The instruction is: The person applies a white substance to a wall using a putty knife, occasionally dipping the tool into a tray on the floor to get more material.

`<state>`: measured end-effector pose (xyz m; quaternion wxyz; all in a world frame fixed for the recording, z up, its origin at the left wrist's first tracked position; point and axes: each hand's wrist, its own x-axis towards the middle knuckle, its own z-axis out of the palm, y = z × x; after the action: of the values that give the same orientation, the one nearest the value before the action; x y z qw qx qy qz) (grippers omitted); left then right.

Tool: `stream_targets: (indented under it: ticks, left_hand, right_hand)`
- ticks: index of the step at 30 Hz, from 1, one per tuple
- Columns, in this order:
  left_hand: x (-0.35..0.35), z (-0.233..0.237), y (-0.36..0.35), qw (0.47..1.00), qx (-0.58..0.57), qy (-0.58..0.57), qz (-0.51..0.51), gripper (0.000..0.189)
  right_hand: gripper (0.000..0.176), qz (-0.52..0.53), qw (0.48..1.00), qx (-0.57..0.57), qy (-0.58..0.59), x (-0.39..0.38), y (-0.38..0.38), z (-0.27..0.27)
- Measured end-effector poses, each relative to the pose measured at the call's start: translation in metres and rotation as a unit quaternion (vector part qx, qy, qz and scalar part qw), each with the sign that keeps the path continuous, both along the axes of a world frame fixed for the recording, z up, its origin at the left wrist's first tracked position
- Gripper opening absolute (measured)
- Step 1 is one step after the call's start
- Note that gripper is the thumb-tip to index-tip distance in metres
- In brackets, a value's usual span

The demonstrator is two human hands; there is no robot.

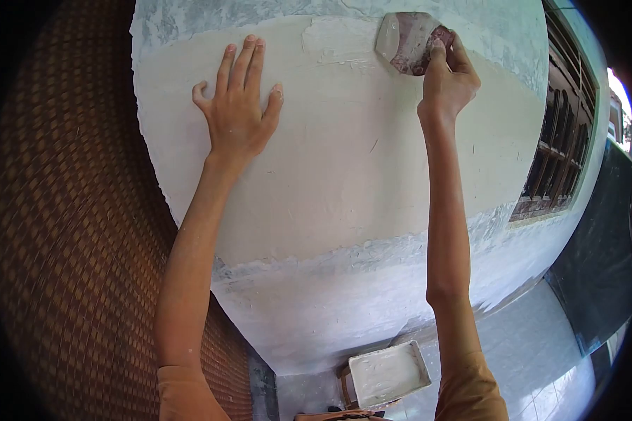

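My left hand (239,112) lies against the wall (330,161) with its fingers spread, holding nothing. Up at the right, my right hand (451,81) grips a flat putty scraper (409,43), reddish and smeared with pale filler. The scraper's blade is on or very near the wall, beside a thicker raw patch of filler (337,38). A broad smooth band of cream filler covers the middle of the wall, with rougher bluish-white surface above and below it.
A tray of white filler (390,372) rests on a small wooden stand (347,387) low in front of me. Woven brown matting (77,210) runs along the left. To the right are a dark wooden window (558,126) and a dark panel (600,238) above the tiled floor (541,393).
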<state>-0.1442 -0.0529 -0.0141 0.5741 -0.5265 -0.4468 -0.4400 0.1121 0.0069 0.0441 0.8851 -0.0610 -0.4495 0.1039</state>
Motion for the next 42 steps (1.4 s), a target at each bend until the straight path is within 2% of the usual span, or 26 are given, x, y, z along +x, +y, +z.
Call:
stream_targets:
  ticks: [1, 3, 5, 7, 9, 11, 13, 15, 16, 17, 19, 21, 22, 23, 25, 27, 28, 29, 31, 33, 34, 35, 37, 40, 41, 42]
  left_hand:
    - [0.000, 0.000, 0.000, 1.000, 0.000, -0.001, 0.000, 0.065]
    - [0.003, -0.001, 0.002, 1.000, 0.009, -0.009, -0.001, 0.065]
    - [0.003, 0.000, 0.001, 1.000, 0.006, -0.009, 0.002, 0.065]
    - [0.001, 0.001, 0.000, 1.000, 0.003, -0.007, 0.006, 0.065]
    - [-0.001, 0.000, 0.001, 1.000, 0.009, 0.002, 0.000, 0.064]
    - [0.001, 0.000, 0.001, 1.000, 0.011, -0.001, -0.011, 0.064]
    - [0.003, -0.002, 0.001, 1.000, 0.008, -0.006, -0.025, 0.064]
    - [0.003, 0.000, 0.000, 1.000, 0.004, -0.012, -0.003, 0.065]
    - [0.004, 0.000, 0.000, 1.000, 0.006, -0.012, -0.004, 0.065]
    - [0.004, 0.000, 0.000, 1.000, 0.004, -0.015, -0.005, 0.065]
    - [0.003, 0.001, -0.001, 1.000, 0.003, -0.014, -0.003, 0.065]
    - [0.003, 0.000, 0.000, 1.000, 0.003, -0.013, -0.009, 0.065]
    - [0.003, 0.000, 0.000, 1.000, 0.006, -0.014, -0.008, 0.065]
    - [0.003, -0.001, 0.000, 1.000, 0.005, -0.014, -0.014, 0.065]
    - [0.005, -0.001, -0.001, 1.000, 0.005, -0.015, -0.021, 0.065]
    - [0.006, -0.001, -0.004, 0.999, -0.027, -0.030, 0.003, 0.068]
    - [0.007, -0.002, -0.004, 0.999, -0.028, -0.029, 0.001, 0.068]
    - [0.006, -0.001, -0.004, 0.999, -0.028, -0.026, 0.005, 0.068]
    - [0.003, 0.000, -0.004, 0.999, -0.026, -0.020, 0.012, 0.069]
    - [0.001, -0.001, -0.003, 1.000, -0.010, -0.008, 0.002, 0.066]
    - [0.001, -0.002, -0.003, 1.000, -0.011, -0.010, 0.003, 0.066]
    - [0.002, -0.001, -0.002, 1.000, -0.009, -0.008, -0.009, 0.066]
    - [0.001, -0.001, -0.003, 1.000, -0.006, -0.007, -0.022, 0.065]
    - [0.003, -0.001, -0.003, 1.000, -0.011, -0.011, -0.014, 0.065]
    - [0.004, -0.001, -0.003, 1.000, -0.009, -0.017, -0.010, 0.066]
    - [0.004, -0.001, -0.003, 1.000, -0.006, -0.021, -0.005, 0.066]
  right_hand:
    - [0.036, 0.000, 1.000, 0.000, -0.001, -0.007, 0.003, 0.001]
    - [0.038, 0.071, 0.994, 0.036, -0.076, -0.029, 0.008, 0.005]
    - [0.042, 0.002, 0.990, 0.011, -0.140, -0.057, -0.001, 0.002]
    - [0.038, -0.051, 0.990, -0.015, -0.132, -0.050, 0.005, 0.001]
    - [0.032, -0.022, 0.997, -0.021, -0.064, -0.019, 0.011, 0.002]
    - [0.027, 0.032, 0.998, 0.049, 0.023, 0.007, 0.020, 0.002]
    - [0.030, 0.075, 0.996, 0.057, 0.006, 0.005, 0.013, 0.002]
    - [0.033, 0.029, 0.998, 0.005, -0.056, -0.021, 0.013, 0.008]
    - [0.034, 0.050, 0.995, 0.027, -0.076, -0.043, 0.003, 0.008]
    - [0.042, 0.007, 0.990, -0.038, -0.132, -0.059, -0.017, 0.007]
    - [0.034, -0.099, 0.988, -0.042, -0.110, -0.054, -0.012, 0.009]
    - [0.033, -0.112, 0.991, -0.039, -0.065, -0.028, -0.012, 0.005]
    - [0.031, -0.037, 0.999, -0.006, -0.028, -0.016, -0.003, 0.004]
    - [0.029, -0.046, 0.998, 0.025, 0.039, -0.011, 0.007, 0.005]
    - [0.030, 0.033, 0.999, 0.038, 0.012, -0.016, -0.006, 0.003]
    - [0.038, 0.030, 0.997, -0.021, -0.072, -0.043, -0.021, 0.003]
    - [0.042, 0.023, 0.993, -0.011, -0.116, -0.057, -0.021, 0.004]
    - [0.042, 0.076, 0.991, -0.039, -0.106, -0.069, -0.021, 0.001]
    - [0.043, -0.008, 0.994, -0.030, -0.107, -0.063, -0.004, 0.003]
    - [0.041, -0.067, 0.995, -0.052, -0.054, -0.037, 0.009, 0.004]
    - [0.028, 0.005, 1.000, -0.018, -0.006, -0.022, 0.009, 0.004]
    - [0.028, 0.011, 0.998, 0.045, 0.029, -0.009, 0.017, 0.005]
    - [0.029, -0.003, 0.993, 0.067, 0.092, -0.007, 0.005, 0.008]
    - [0.037, -0.002, 0.997, 0.004, -0.074, -0.041, -0.005, 0.006]
    - [0.039, 0.067, 0.994, 0.056, -0.072, -0.059, -0.001, 0.004]
    - [0.040, 0.048, 0.994, 0.016, -0.094, -0.068, -0.010, 0.002]
